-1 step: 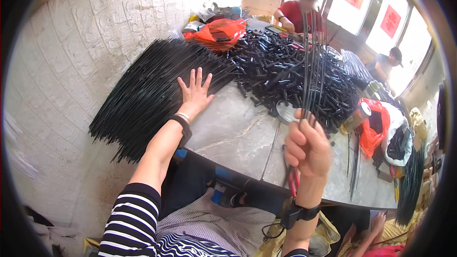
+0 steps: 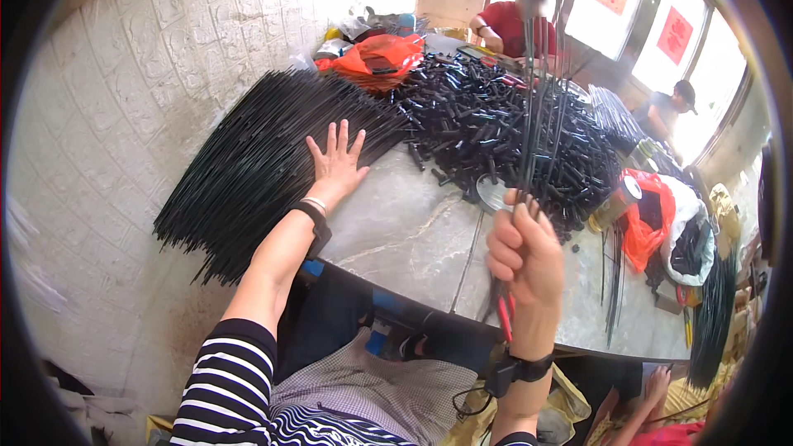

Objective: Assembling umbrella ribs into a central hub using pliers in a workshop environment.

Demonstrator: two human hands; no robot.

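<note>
My left hand (image 2: 334, 172) lies palm down with its fingers spread on the near right side of a big stack of thin black rods (image 2: 248, 157). Raised over the table, my right hand (image 2: 529, 248) is closed around the lower ends of a few long thin black rods (image 2: 541, 116), which stand upright and fan out slightly at the top. Behind those rods spreads a heap of short black tubes (image 2: 471, 116). A clear round dish (image 2: 491, 192) sits at the heap's near edge. Red-handled pliers (image 2: 506, 314) show just below my right hand, partly hidden by it.
An orange plastic bag (image 2: 376, 58) rests beyond the stack. At the right stand a jar (image 2: 610, 205), a red bag (image 2: 648, 231) and a white bag (image 2: 690, 239), with more rods (image 2: 712, 322) over the edge. A person in red (image 2: 504, 29) sits across the grey table (image 2: 396, 215).
My right hand has shifted slightly left with the rods, and the rods' tops have swayed a little. My left hand stays on the stack.
</note>
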